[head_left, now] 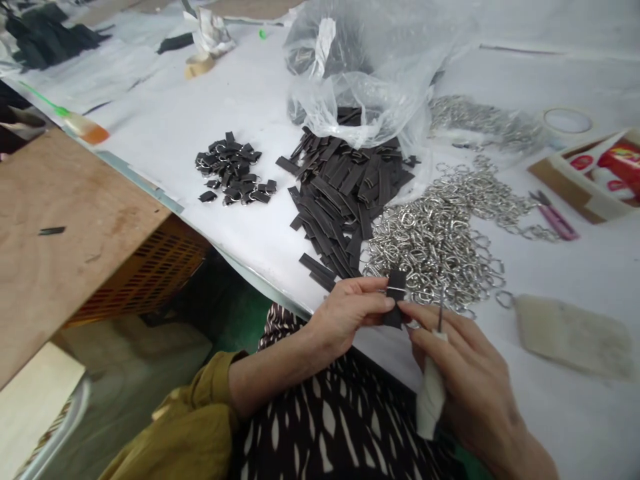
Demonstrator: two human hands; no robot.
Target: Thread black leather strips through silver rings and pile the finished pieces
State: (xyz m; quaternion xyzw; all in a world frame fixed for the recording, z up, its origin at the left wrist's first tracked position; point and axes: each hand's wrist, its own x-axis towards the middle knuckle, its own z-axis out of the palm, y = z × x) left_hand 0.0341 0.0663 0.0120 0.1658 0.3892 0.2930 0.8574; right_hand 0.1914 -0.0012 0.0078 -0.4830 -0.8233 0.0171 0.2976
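My left hand [345, 313] pinches a short black strap piece [396, 297] with a metal ring across it, held just above the table's near edge. My right hand [463, 373] touches the same piece at its lower end and grips a thin tool with a white wrapped handle [430, 393]. Just beyond my hands lies a heap of silver metal rings [435, 240]. A pile of flat black strips [345, 193] spreads to the left of the rings. Farther left sits a smaller heap of folded strap pieces with rings [234, 173].
A clear plastic bag [365, 73] of strips stands behind the pile. Pink snips [555, 217], a cardboard box [590, 180], a tape roll [567, 121] and a pale pad [575, 333] lie right. A wooden board [65, 227] over an orange crate [150, 270] sits left.
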